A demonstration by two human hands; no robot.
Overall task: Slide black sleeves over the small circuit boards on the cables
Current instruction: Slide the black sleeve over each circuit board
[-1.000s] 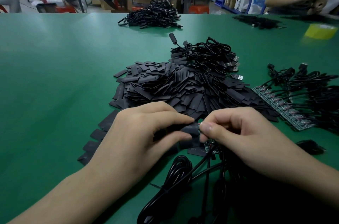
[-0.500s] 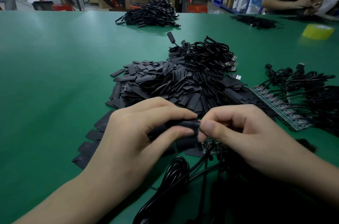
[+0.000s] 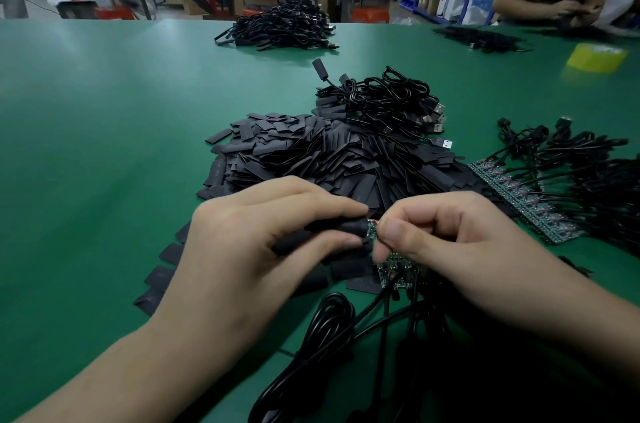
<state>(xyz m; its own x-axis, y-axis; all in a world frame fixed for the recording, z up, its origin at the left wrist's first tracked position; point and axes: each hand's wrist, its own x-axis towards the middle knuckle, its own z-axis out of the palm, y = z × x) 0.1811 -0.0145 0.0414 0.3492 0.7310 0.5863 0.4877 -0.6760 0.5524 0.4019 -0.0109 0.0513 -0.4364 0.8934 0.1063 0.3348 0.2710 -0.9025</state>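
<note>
L hand (image 3: 249, 249) grip closed round black sleeve (image 3: 341, 227), fingers over, thumb under, just above bench (image 3: 104, 145). R hand (image 3: 460, 249) grip pinches small circuit board (image 3: 372, 232), board end at sleeve mouth, part still exposed. Cables (image 3: 329, 318) lie beneath hands. Sleeve pile (image 3: 329, 163) behind; board row (image 3: 519, 201) to R.
</note>
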